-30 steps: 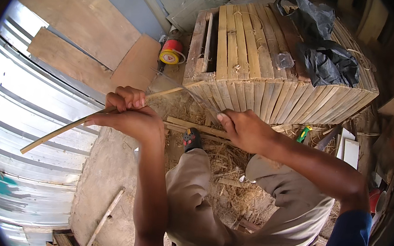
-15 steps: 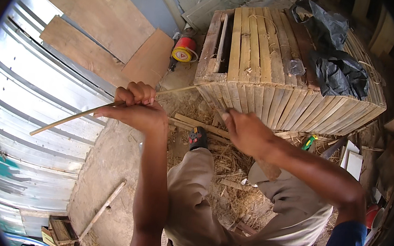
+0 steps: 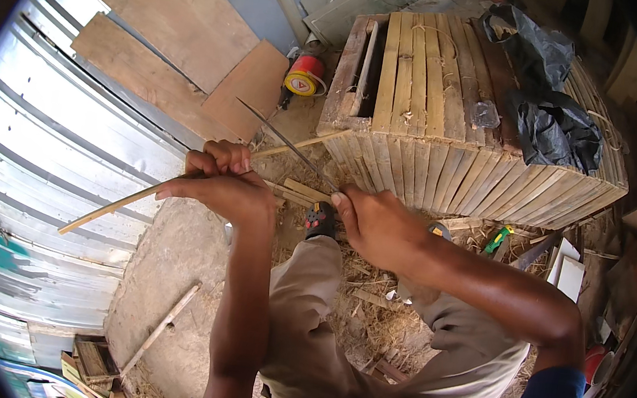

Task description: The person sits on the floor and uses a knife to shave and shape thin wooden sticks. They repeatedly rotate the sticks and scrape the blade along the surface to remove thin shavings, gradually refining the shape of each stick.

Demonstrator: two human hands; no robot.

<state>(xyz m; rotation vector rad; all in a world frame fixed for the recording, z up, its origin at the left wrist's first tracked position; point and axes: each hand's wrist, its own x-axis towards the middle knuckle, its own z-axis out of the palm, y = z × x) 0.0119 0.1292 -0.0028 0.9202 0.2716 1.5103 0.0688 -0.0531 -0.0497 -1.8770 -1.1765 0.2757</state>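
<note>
My left hand is closed around a thin bamboo strip, palm turned up. One end of the strip points down left; the other runs to the near left corner of the slatted box. Whether it touches the box I cannot tell. My right hand grips a knife with a long, narrow, dark blade. The blade points up and left, its tip beyond the strip, and the two cross in view just right of my left hand. My fingers hide the knife's handle.
Black plastic bags lie on the box. A red and yellow round container stands left of it. Shavings and wood pieces litter the floor around my shoe. A green-handled tool lies at right; corrugated metal sheeting rises at left.
My right hand has moved left and slightly down, away from the box, and the knife blade now shows fully. The strip's near end has dropped a little in my left hand.
</note>
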